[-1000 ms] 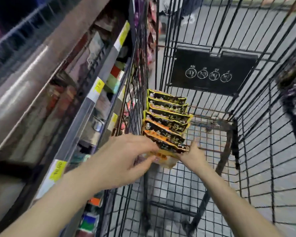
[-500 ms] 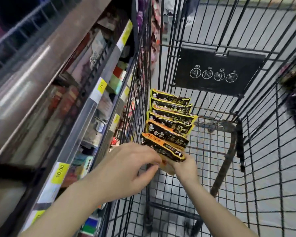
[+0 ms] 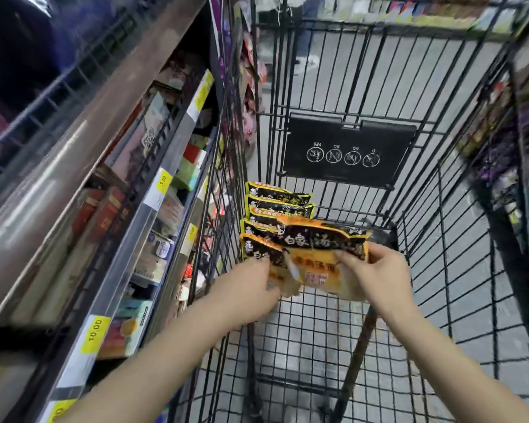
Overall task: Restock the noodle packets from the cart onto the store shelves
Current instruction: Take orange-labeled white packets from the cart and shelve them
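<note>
A noodle packet (image 3: 321,254) is held above the cart's (image 3: 440,270) wire floor, the right hand (image 3: 379,276) pinching its right edge. The left hand (image 3: 248,288) has its grip on the nearest packet of the row of packets (image 3: 275,215) standing against the cart's left wall. Shelves (image 3: 153,190) with yellow price tags (image 3: 95,332) run along the left.

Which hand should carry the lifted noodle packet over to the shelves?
Left, probably. The left hand already grips the lifted packet at its shelf-side end, and the shelves lie to the left. The right hand would have to cross over.
</note>
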